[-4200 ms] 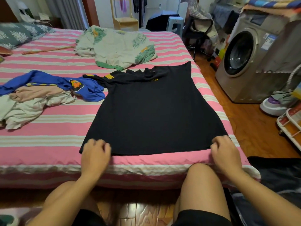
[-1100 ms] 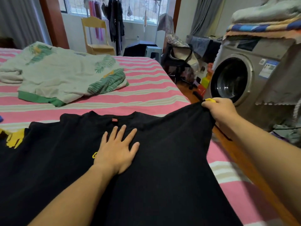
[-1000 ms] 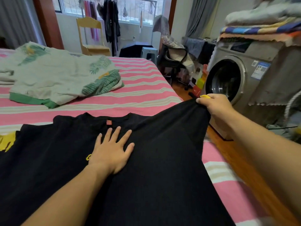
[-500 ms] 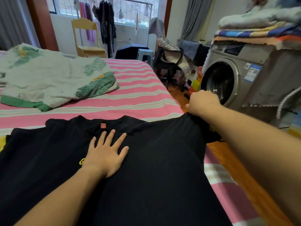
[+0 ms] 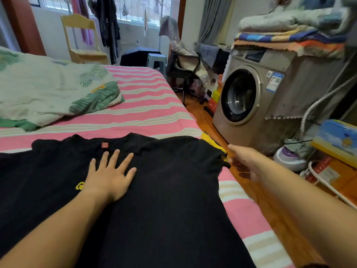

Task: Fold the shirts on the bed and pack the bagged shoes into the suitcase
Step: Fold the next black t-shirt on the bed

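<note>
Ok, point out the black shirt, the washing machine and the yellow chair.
black shirt (image 5: 164, 190), head view, mid-chest fabric.
washing machine (image 5: 239, 94), head view, round door glass.
yellow chair (image 5: 78, 21), head view, backrest panel.

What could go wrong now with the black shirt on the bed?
The black cotton shirt's right sleeve lies at the pink striped bed's edge and might slip off. The right hand beside it looks blurred and may grab it crookedly. The left hand, pressing flat, could bunch the cloth.
</note>
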The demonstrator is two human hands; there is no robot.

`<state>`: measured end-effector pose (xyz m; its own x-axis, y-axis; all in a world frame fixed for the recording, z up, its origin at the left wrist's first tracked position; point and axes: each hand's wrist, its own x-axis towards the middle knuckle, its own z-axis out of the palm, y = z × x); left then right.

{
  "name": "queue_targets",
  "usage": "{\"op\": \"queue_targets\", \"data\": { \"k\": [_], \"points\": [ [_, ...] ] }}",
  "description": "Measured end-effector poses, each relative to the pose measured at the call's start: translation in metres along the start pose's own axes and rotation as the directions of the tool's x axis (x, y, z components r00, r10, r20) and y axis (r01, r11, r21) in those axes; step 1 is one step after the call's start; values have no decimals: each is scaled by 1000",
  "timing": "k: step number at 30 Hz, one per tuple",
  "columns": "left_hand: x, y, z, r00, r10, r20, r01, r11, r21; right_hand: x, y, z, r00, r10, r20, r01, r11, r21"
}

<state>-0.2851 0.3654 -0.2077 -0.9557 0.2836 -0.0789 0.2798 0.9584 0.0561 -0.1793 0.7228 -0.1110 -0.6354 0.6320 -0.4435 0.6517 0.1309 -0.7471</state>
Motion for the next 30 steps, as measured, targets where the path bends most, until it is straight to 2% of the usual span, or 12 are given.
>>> {"op": "queue_targets", "data": {
  "k": [3,8,11,15,18,20,21,23,24,25,27,30],
  "points": [
    [-5,7,-1,999,-38,6,37,999,26,-11,2,4,992,43,116,-46,999,18],
    [-16,22,-11,995,-100,7,99,991,92,-11,-10,9,1000,-6,18,7,994,-108],
    [-16,23,-13,995,-104,0,104,991,80,-10,-22,6,996,-66,-64,41,943,-330],
    [-15,21,-8,994,-107,-13,107,992,69,-13,-13,2,994,104,28,-88,930,-356],
    [-15,23,-8,994,-104,-15,105,991,81,-11,-11,4,999,21,-43,-34,946,-323],
    [-15,22,-7,994,-110,-12,110,991,81,-12,-17,4,984,-117,-133,87,973,-214],
    [-15,21,-7,994,-111,-12,112,991,79,-12,-22,1,938,-255,-237,227,964,-140],
    [-15,19,-7,994,-110,-14,111,991,75,-17,-31,-9,704,-505,-500,518,846,-126],
    [-15,20,-6,994,-110,-14,110,991,69,-22,-33,-16,593,-565,-573,579,794,-184],
    [-15,20,-6,994,-109,-18,110,992,67,-21,-33,-23,534,-579,-616,591,777,-217],
    [-14,20,-6,994,-111,-20,112,992,66,-15,-23,-38,556,-507,-659,533,826,-186],
    [-14,20,-6,993,-114,-20,115,991,65,-11,7,-55,716,-388,-580,369,916,-158]
  ]
}}
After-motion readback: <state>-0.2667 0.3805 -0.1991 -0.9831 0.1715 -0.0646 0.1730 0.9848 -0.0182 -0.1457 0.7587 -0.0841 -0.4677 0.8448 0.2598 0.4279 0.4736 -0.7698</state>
